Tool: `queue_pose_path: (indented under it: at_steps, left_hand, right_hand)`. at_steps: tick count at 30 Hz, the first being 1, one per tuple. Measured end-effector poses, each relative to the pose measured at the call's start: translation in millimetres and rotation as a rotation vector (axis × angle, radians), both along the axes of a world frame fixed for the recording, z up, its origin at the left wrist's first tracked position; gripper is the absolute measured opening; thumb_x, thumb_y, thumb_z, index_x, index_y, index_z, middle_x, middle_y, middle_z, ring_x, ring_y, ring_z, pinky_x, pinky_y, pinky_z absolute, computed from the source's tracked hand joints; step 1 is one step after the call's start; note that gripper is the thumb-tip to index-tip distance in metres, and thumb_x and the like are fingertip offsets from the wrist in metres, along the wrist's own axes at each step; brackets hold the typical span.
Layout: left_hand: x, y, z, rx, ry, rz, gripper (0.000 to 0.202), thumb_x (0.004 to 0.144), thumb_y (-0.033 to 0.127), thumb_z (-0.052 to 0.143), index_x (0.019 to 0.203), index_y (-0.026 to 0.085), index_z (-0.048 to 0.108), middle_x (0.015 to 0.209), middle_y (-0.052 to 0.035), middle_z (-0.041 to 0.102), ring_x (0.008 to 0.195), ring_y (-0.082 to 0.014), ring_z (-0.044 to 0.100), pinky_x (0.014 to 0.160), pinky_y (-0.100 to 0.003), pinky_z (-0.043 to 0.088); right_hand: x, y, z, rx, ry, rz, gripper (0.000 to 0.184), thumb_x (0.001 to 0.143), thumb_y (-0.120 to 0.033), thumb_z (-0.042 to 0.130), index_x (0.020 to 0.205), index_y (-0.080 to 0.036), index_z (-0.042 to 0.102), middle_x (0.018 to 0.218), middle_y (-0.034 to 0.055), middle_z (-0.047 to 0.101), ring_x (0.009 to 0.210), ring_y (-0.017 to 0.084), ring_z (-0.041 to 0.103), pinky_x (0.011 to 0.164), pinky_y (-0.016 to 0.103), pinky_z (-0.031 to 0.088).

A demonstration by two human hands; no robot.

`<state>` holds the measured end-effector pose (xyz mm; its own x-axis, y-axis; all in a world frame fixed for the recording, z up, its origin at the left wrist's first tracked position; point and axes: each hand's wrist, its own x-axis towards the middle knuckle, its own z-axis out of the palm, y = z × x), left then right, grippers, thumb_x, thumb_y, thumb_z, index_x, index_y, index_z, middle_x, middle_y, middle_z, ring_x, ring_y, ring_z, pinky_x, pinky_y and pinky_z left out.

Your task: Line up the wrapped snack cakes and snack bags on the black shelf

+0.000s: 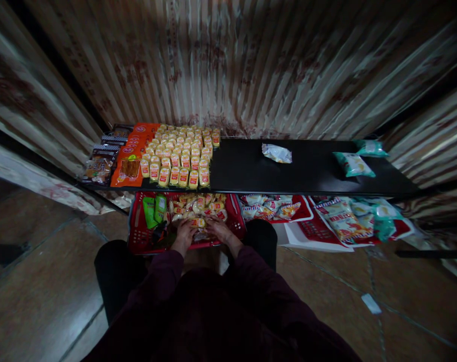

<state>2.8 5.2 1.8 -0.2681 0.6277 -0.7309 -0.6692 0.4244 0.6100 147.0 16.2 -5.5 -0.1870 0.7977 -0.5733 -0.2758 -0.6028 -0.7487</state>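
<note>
Both my hands are inside a red basket below the black shelf, among many small yellow-wrapped snack cakes. One wrapped snack cake lies crosswise between my hands. The fingers of my left hand close on its left end. At its right end, the fingers of my right hand are curled against it. Dim light partly hides the fingertips. Green packets lie in the basket's left side. On the shelf above stand tight rows of the same yellow snack cakes.
Orange packets and dark brown packets lie at the left of the black shelf. A white packet and green-white packets lie farther right. Red baskets of snack bags stand below. Pleated curtain hangs behind.
</note>
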Motion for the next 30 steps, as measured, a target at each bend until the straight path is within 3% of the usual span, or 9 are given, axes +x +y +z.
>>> queue_pose_path:
  at_steps: [6,12,17,23,30]
  left_hand:
    - [-2,-4,1.0,-0.007,0.044,-0.101,0.022,0.069,0.01,0.068,0.08,0.02,0.052,0.073,0.0014,0.062,0.067,-0.0112,0.063,0.074,-0.03,0.052]
    - [0,-9,3.1,0.061,0.056,-0.301,0.027,0.067,0.013,0.069,0.091,0.019,0.059,0.081,-0.0035,0.066,0.078,-0.0147,0.065,0.076,-0.029,0.052]
    - [1,-10,4.3,0.076,0.054,-0.394,0.041,0.065,0.011,0.069,0.104,0.019,0.06,0.085,-0.0043,0.067,0.078,-0.0143,0.064,0.076,-0.027,0.051]
    - [3,-9,0.4,0.123,0.048,-0.389,0.049,0.064,0.007,0.068,0.111,0.019,0.06,0.091,-0.005,0.067,0.075,-0.0118,0.063,0.073,-0.025,0.051]
    - [8,-7,-4.6,0.158,0.091,-0.357,0.038,0.065,0.005,0.066,0.1,0.019,0.065,0.103,-0.0066,0.066,0.077,-0.0125,0.063,0.074,-0.028,0.052]
  right_hand:
    - [0,1,-4.8,-0.007,0.039,-0.073,0.036,0.063,-0.015,0.073,0.097,-0.019,0.062,0.078,0.0016,0.066,0.072,0.015,0.066,0.077,0.034,0.057]
    - [3,4,-11.9,0.094,0.034,-0.2,0.025,0.062,-0.025,0.076,0.081,-0.019,0.062,0.086,0.0041,0.065,0.088,0.019,0.063,0.087,0.038,0.052]
    - [2,4,-9.0,0.055,0.088,-0.226,0.034,0.053,-0.025,0.08,0.082,-0.02,0.061,0.089,0.003,0.068,0.091,0.018,0.064,0.092,0.037,0.048]
    - [-1,1,-3.1,0.106,0.02,-0.123,0.043,0.053,-0.03,0.078,0.092,-0.018,0.064,0.092,0.007,0.071,0.094,0.021,0.064,0.091,0.036,0.047]
    - [-1,-2,1.7,0.16,-0.023,0.068,0.057,0.056,-0.04,0.074,0.108,-0.021,0.062,0.094,0.0047,0.072,0.087,0.021,0.066,0.082,0.037,0.049]
